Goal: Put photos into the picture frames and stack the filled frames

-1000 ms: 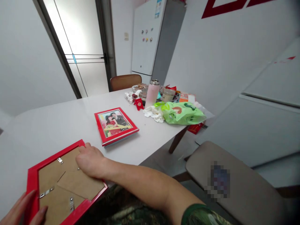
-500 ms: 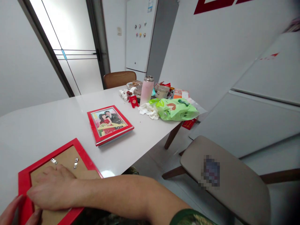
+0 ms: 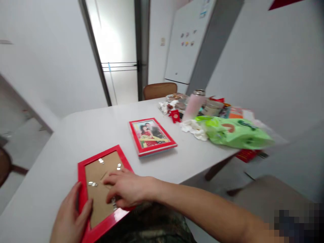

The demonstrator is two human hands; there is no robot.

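Note:
A red picture frame [image 3: 123,158] lies face down near the table's front edge, its brown backing board [image 3: 100,209] showing. Several small metal clips [image 3: 92,184] sit around the board's edges. My left hand [image 3: 69,216] grips the frame's left side, thumb on top and the other fingers along the outer edge. Over the right part of the board, my right hand [image 3: 126,187] has bent, parted fingers beside a clip at the right edge, partly hiding it. Farther back, a second red picture frame [image 3: 164,147] with a photo of two people lies face up.
The white table [image 3: 101,126] holds a pink bottle [image 3: 193,106], a green plastic package [image 3: 235,133], crumpled white tissues [image 3: 194,130], a small red packet [image 3: 175,116] and other clutter at its far right. A brown chair [image 3: 160,90] stands behind; a padded seat [image 3: 268,195] is at right.
The view has swung left, so everything sits farther right. My right hand has moved from the board's middle to its right edge. More of my left hand shows on the frame's left side.

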